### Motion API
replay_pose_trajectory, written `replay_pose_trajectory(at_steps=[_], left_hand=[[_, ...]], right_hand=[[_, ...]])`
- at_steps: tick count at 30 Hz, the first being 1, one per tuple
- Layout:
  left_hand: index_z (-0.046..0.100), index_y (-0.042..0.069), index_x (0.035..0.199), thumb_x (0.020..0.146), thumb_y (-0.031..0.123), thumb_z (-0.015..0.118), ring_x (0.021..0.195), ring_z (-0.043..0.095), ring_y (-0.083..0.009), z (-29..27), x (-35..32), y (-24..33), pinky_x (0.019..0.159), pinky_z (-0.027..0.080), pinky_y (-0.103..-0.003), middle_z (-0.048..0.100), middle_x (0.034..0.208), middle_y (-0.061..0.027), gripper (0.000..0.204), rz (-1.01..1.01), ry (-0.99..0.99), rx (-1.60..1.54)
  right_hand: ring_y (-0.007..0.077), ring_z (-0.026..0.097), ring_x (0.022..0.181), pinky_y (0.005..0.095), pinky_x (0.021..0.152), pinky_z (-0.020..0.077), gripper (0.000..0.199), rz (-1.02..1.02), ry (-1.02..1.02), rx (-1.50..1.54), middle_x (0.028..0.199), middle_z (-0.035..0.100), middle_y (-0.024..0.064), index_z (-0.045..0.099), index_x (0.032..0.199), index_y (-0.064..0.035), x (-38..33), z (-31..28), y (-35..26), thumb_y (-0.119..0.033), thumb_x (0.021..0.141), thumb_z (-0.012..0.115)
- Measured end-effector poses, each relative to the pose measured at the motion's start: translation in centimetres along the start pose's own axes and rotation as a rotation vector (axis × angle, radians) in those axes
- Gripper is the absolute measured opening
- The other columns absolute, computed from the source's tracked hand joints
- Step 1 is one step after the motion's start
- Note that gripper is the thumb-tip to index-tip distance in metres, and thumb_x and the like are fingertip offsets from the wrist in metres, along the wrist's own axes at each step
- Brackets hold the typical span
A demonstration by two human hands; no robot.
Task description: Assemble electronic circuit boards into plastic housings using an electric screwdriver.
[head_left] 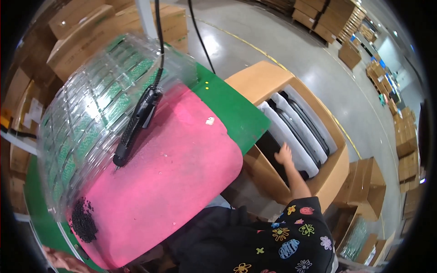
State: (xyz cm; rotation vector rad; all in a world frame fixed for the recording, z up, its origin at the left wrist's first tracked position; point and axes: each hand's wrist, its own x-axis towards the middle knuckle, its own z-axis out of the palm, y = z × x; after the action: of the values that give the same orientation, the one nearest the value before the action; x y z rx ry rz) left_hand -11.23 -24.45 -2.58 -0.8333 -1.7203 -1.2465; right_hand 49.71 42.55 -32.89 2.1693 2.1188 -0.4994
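Observation:
My right hand [284, 156] reaches into an open cardboard box [334, 179] beside the table, fingers stretched out and apart. It is at the near side of several upright flat black panels [297, 119] with pale grey foam sleeves [291, 140] between them. Whether it touches one I cannot make out. My left hand [66, 261] is at the lower left rim by the table edge, partly cut off and blurred, so its fingers are unclear. A black electric screwdriver [136, 125] hangs on its cable over the pink mat [168, 182], above the table's left part.
Clear plastic trays [91, 113] lean over the back left of the green table [239, 109]. A heap of small black screws [83, 222] lies on the mat's left end. Another open carton [364, 186] stands to the right; stacked cartons [123, 32] rise behind the table.

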Motion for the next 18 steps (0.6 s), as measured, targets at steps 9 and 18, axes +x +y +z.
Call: replay_pose_trajectory(at_steps=[9, 18], left_hand=[[0.033, 0.005, 0.112, 0.077, 0.003, 0.046, 0.095, 0.045, -0.0233, 14.8, 1.4, 15.5, 0.085, 0.036, -0.035, 0.048, 0.109, -0.0160, 0.038, 0.081, -0.527, -0.024], [0.056, 0.007, 0.091, 0.078, 0.006, 0.058, 0.073, 0.057, -0.0253, 20.0, 2.5, 19.7, 0.067, 0.043, -0.036, 0.056, 0.078, -0.0066, 0.013, 0.318, -1.083, -0.079]], right_hand=[[0.0368, 0.034, 0.134, 0.0508, 0.103, 0.0401, 0.084, 0.209, -0.062, -0.295, 0.144, 0.037, 0.0142, 0.038, 0.140, -0.0157, -0.6, 2.9, 3.0, -0.035, 0.069, 0.079], [0.0404, 0.065, 0.094, 0.0497, 0.078, 0.0516, 0.031, 0.009, 0.255, -0.020, 0.102, 0.067, 0.0218, 0.062, 0.112, -0.0109, -1.7, 4.6, 2.1, -0.033, 0.091, 0.058]])
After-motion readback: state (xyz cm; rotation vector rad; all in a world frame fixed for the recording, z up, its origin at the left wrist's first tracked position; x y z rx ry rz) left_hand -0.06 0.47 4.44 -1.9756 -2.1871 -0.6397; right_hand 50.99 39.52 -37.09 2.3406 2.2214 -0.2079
